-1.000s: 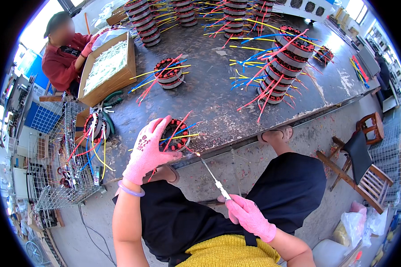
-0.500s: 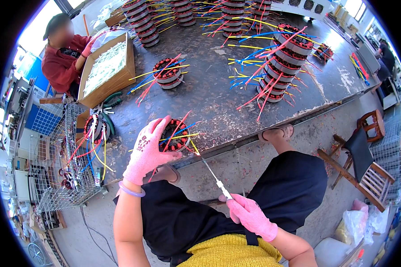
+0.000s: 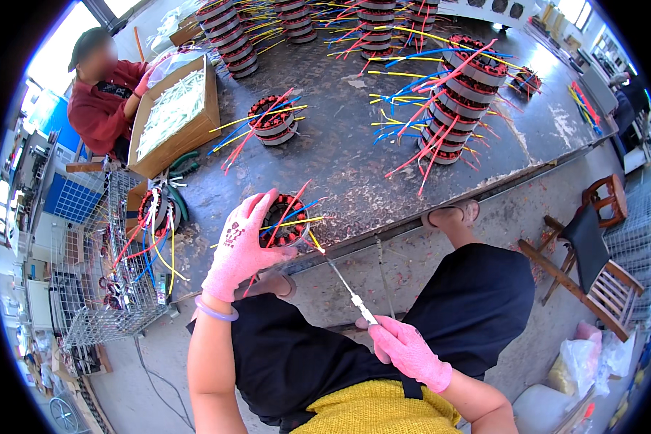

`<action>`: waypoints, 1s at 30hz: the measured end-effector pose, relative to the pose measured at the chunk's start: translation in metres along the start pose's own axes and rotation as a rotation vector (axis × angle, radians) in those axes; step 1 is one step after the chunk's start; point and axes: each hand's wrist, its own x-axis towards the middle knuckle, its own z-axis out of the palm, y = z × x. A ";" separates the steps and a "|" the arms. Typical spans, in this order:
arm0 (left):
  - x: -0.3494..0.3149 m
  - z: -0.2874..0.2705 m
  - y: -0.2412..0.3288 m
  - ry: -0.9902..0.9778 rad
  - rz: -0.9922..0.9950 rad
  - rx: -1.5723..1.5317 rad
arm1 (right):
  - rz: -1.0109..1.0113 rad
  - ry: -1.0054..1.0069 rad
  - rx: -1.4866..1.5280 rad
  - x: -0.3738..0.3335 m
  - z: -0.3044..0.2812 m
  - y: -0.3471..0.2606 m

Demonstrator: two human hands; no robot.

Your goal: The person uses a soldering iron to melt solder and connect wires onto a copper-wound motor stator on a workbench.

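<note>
My left hand (image 3: 240, 242), in a pink glove, grips the near-left side of a motor stator (image 3: 294, 233) at the table's front edge. This ring has red-and-black windings, with red, blue and yellow leads sticking out. My right hand (image 3: 411, 353), also gloved in pink, is closed around a slim tool (image 3: 364, 309) with a white handle and thin metal shaft. The shaft slants up toward the stator, and its tip meets the end of a yellow lead (image 3: 315, 241). Whether the tip hooks that lead is too small to tell.
A single stator (image 3: 274, 124) and a tall stator stack (image 3: 461, 101) stand farther back, with more stacks behind. To the left are a carton of white tubes (image 3: 172, 108), green-handled pliers (image 3: 184, 165), a stator with white-tied leads (image 3: 159, 213) and a wire basket (image 3: 98, 304). A co-worker (image 3: 101, 94) sits beyond.
Both my hands, the stator and the tool keep nearly the same places. The view shifts slightly, and a person at the far right has moved.
</note>
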 end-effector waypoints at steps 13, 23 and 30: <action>0.000 0.002 -0.004 0.008 0.018 0.006 | 0.002 -0.002 0.062 0.000 -0.001 0.005; 0.000 0.001 -0.002 0.010 0.022 0.007 | 0.000 0.016 0.062 -0.001 -0.001 0.005; -0.001 0.002 -0.004 0.016 0.029 -0.003 | 0.008 0.004 0.078 0.001 0.001 0.003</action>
